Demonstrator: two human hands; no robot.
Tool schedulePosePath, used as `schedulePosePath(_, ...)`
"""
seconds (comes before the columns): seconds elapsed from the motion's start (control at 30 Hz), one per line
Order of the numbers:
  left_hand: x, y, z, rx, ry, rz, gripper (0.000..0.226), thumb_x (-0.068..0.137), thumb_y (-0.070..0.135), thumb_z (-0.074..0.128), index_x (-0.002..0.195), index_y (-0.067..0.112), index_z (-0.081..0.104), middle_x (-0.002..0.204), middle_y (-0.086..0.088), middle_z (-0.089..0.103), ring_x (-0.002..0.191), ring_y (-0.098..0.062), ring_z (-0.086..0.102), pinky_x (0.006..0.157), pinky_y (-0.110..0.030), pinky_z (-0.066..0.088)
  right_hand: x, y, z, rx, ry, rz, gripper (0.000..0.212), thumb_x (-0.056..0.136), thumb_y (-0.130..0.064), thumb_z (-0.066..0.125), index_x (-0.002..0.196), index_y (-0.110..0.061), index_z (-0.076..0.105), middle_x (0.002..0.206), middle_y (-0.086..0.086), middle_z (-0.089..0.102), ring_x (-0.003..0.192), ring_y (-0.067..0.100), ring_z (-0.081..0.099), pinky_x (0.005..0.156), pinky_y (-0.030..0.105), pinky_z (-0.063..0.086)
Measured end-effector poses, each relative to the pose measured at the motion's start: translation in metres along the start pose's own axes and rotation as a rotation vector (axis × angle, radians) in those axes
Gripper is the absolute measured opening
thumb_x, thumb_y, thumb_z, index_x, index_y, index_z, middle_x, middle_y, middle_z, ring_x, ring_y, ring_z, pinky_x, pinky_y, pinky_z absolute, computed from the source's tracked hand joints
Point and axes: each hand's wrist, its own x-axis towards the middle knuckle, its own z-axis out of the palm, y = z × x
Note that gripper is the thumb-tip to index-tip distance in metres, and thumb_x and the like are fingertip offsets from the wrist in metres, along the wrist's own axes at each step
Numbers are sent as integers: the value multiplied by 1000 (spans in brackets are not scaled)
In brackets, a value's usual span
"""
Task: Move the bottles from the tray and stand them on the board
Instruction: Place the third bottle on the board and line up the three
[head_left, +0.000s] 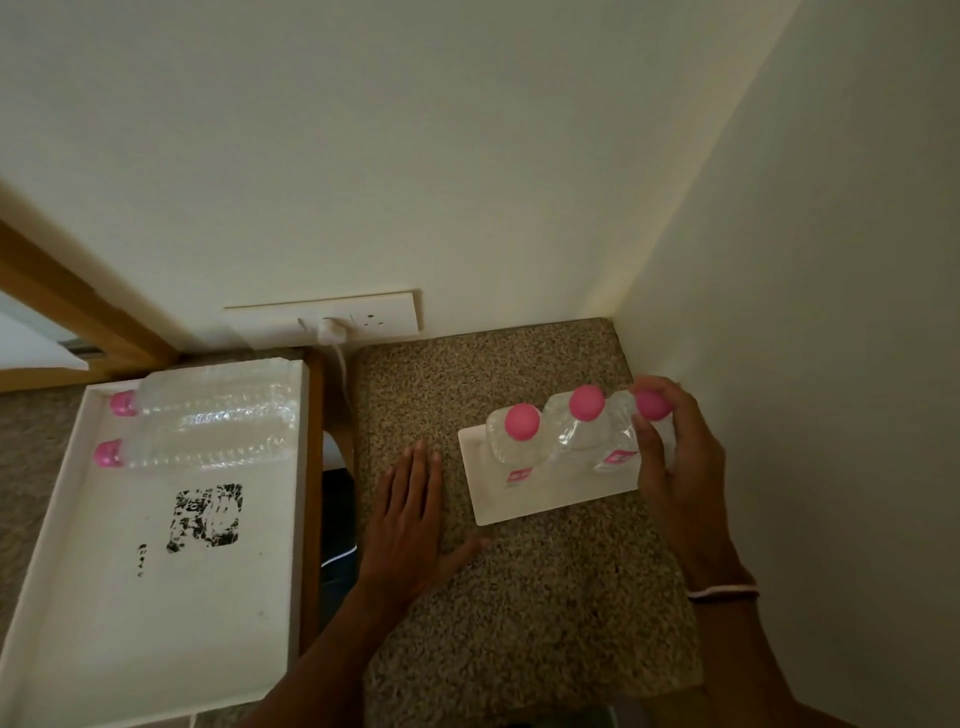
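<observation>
3rd clear plastic bottle w/ pink cap (631, 431) upright at white rectangular board (524, 493) right edge, right hand (675, 467) fingers wrapped round it. Two bottles (208, 426) lie in white tray (156, 597), axes left-right, caps left. Left hand (410, 525) flat, empty, nearer.

A speckled stone counter (519, 597) carries a white board (519, 499) and a flat left hand (410, 514).

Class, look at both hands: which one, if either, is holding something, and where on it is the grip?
The right hand grips the rightmost bottle on the board around its upper body, below the pink cap. The left hand lies flat, holding nothing.
</observation>
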Motion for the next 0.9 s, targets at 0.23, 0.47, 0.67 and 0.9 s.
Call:
schedulePosePath(0.23, 0, 2, 0, 33, 19, 8, 117, 81, 90, 33, 157, 1, 19, 167, -22, 17, 155, -37, 14, 126, -54, 21, -6, 9, -2, 68, 18, 48, 34, 104, -22, 53, 138, -23, 50, 131, -11, 62, 122, -9, 56, 103, 8, 44)
schedulePosePath(0.47, 1, 7, -11, -64, -14, -23, 125, 75, 96, 18, 159, 4, 3, 169, -19, 3, 156, -31, -1, 126, -47, 4, -10, 10, -8, 68, -19, 127, 67, 90, -47, 72, 149, -34, 40, 148, -18, 52, 132, -17, 45, 102, -2, 35)
schedulePosePath(0.67, 8, 32, -37, -670, -1, -141, 112, 77, 73, 67, 159, 21, 11, 168, -6, 22, 152, -19, 24, 121, -41, 24, -26, 41, -10, 72, -143, 316, 97, 69, -63, 82, 152, -39, 38, 150, -8, 51, 137, 12, 51, 110, 43, 47)
schedulePosePath(0.9, 25, 54, -50, -967, 34, -162, 84, 78, 19, 87, 148, 20, 42, 143, 0, 58, 129, -15, 56, 108, -51, 51, -29, 74, 9, 81, -311, 538, 80, 72, -32, 92, 142, -26, 53, 134, -5, 65, 125, 20, 63, 101, 37, 51)
